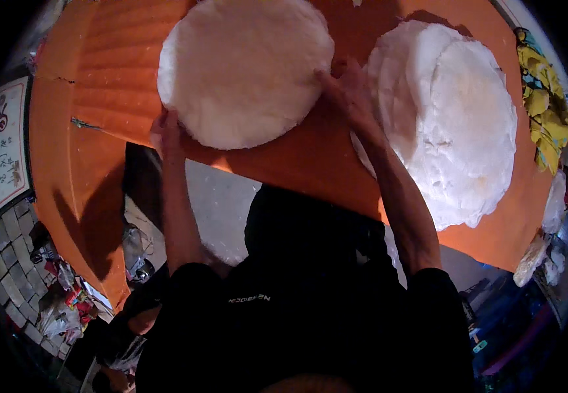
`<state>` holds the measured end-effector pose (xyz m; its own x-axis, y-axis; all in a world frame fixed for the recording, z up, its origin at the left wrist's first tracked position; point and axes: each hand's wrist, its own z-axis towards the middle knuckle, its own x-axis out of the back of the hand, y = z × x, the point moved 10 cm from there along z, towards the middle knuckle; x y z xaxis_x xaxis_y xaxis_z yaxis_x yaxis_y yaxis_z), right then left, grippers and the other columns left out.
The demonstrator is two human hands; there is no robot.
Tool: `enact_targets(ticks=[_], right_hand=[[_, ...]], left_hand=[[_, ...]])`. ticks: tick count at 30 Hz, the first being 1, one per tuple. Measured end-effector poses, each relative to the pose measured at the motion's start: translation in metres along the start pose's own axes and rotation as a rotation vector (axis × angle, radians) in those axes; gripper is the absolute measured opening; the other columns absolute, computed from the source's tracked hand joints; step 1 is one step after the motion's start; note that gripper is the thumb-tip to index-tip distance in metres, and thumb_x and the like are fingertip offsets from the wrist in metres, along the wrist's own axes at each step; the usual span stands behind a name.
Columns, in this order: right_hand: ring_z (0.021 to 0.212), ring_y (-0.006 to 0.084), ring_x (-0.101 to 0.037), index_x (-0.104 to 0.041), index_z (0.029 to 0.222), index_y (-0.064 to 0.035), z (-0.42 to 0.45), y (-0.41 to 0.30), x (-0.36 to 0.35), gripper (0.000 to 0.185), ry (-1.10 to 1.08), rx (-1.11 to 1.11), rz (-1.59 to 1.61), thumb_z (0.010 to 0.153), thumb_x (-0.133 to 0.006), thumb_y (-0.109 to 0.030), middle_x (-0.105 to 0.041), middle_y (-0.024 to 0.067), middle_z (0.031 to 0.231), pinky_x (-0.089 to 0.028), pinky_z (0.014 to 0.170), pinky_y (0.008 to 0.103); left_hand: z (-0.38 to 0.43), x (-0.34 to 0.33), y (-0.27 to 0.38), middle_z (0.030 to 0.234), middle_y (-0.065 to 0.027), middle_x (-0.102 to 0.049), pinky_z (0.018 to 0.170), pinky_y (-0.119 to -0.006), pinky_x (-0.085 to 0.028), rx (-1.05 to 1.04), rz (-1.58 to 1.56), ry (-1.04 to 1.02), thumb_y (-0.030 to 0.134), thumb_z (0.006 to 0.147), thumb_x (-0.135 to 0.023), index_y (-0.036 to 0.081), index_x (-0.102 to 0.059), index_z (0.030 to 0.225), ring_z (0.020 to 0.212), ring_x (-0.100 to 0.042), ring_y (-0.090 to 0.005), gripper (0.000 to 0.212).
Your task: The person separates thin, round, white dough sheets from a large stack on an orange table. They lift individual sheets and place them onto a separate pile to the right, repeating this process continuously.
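Note:
A round, flat off-white sheet [249, 73] with a slightly ragged edge is in front of me above the orange work surface. Its far edge runs out of the picture. My left hand [167, 128] pinches the sheet at its lower left edge. On the opposite side, the fingers of my right hand [350, 91] grip the right rim. Close beside my right forearm lies a pile of similar white round sheets [466, 123], layered and crumpled, with uneven edges. Whether the sheets are dough or a fibrous material, I cannot tell.
Ridged folds mark the orange surface [122, 73] on the left. A yellow patterned cloth [542, 98] lies along the right edge. Beyond the left side stands a framed board [6, 142] bearing writing. Plastic bags [60, 319] lie on paving; another person's arm [144, 322] shows lower left.

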<state>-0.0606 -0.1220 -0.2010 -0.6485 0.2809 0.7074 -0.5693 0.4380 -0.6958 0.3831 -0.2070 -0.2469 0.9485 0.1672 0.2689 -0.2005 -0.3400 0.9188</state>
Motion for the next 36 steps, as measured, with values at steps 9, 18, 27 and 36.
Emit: enact_targets(ticks=[9, 18, 27, 36], right_hand=[[0.088, 0.041, -0.063, -0.064, 0.096, 0.004, 0.037, 0.027, -0.026, 0.047, -0.066, 0.033, 0.181, 0.073, -0.071, -0.037, -0.066, 0.0246, 0.091, -0.049, 0.079, 0.0465], [0.066, 0.0309, -0.064, -0.071, 0.092, 0.0008, 0.09, -0.003, 0.0, 0.045, -0.108, 0.127, -0.226, 0.078, -0.068, -0.042, -0.069, 0.0167, 0.079, -0.049, 0.063, 0.0393], [0.064, 0.0145, -0.055, -0.073, 0.095, -0.0064, 0.09, -0.014, -0.034, 0.036, -0.539, -0.012, 0.744, 0.079, -0.066, -0.038, -0.065, 0.0041, 0.08, -0.043, 0.061, 0.0325], [0.086, 0.0171, -0.058, -0.065, 0.108, -0.0048, 0.07, -0.036, -0.054, 0.037, -0.632, 0.201, 1.03, 0.085, -0.061, -0.032, -0.065, 0.0086, 0.091, -0.047, 0.075, 0.0344]], left_hand=[[-0.001, -0.035, 0.028, 0.111, -0.0214, -0.063, 0.087, -0.047, -0.046, -0.151, 0.543, 0.334, 0.039, 0.083, -0.057, -0.001, -0.059, 0.115, 0.101, -0.061, -0.0387, 0.051], [0.007, -0.036, 0.036, 0.106, -0.0173, -0.065, 0.08, -0.04, -0.05, -0.067, 0.585, 0.095, 0.033, 0.079, -0.068, -0.003, -0.059, 0.114, 0.091, -0.064, -0.0301, 0.051], [0.027, -0.044, -0.016, 0.12, -0.0128, -0.061, 0.09, -0.039, -0.051, 0.213, -0.318, -0.133, 0.021, 0.085, -0.071, -0.004, -0.051, 0.127, 0.105, -0.061, -0.0247, 0.052], [0.028, -0.04, -0.013, 0.131, -0.0145, -0.052, 0.102, -0.042, -0.044, -0.003, -0.201, -0.451, 0.026, 0.084, -0.068, -0.002, -0.047, 0.132, 0.121, -0.052, -0.0282, 0.059]])
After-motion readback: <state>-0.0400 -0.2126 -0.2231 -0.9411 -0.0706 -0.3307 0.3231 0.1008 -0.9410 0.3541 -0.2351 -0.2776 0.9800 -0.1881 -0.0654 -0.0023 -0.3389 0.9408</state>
